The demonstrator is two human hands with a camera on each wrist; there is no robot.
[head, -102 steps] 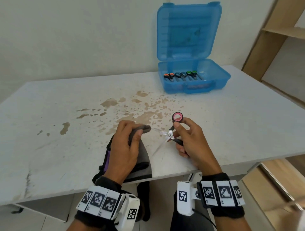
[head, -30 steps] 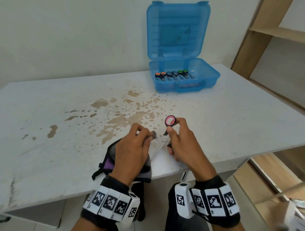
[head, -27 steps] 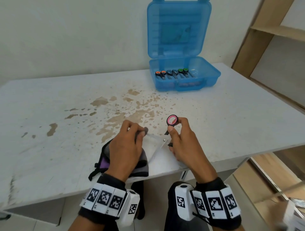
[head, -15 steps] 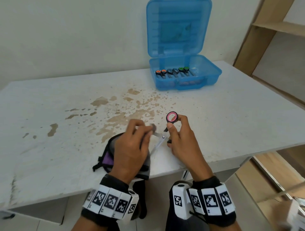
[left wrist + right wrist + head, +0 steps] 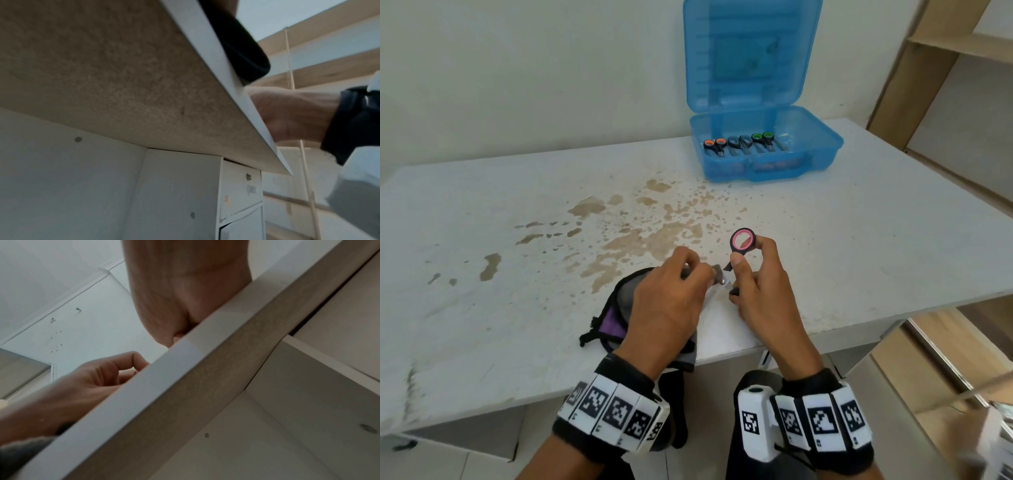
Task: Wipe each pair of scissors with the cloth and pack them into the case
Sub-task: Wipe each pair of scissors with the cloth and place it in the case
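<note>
Near the table's front edge, my right hand (image 5: 748, 253) pinches the pink-ringed scissors (image 5: 743, 240) by the upper handle ring, lower fingers curled round the other handle. My left hand (image 5: 702, 274) grips a fold of the grey cloth (image 5: 619, 301) and pinches it round the blades close to the pivot; the blades are hidden under cloth and fingers. The blue case (image 5: 822, 150) stands open at the back, holding orange-handled scissors (image 5: 714, 144), blue-handled scissors (image 5: 738, 141) and green-handled scissors (image 5: 762, 137) side by side. Both wrist views look up from below the table edge (image 5: 236, 78).
The white table (image 5: 500, 308) has brown stains across its middle. A wooden shelf unit (image 5: 945, 51) stands at the right. Part of the cloth, dark and purple-trimmed, hangs over the front edge (image 5: 242, 48). White drawers (image 5: 240, 194) sit under the table.
My left hand has slid the cloth along the blades toward the pivot, closing up to the right hand. The right hand has kept the scissors nearly still.
</note>
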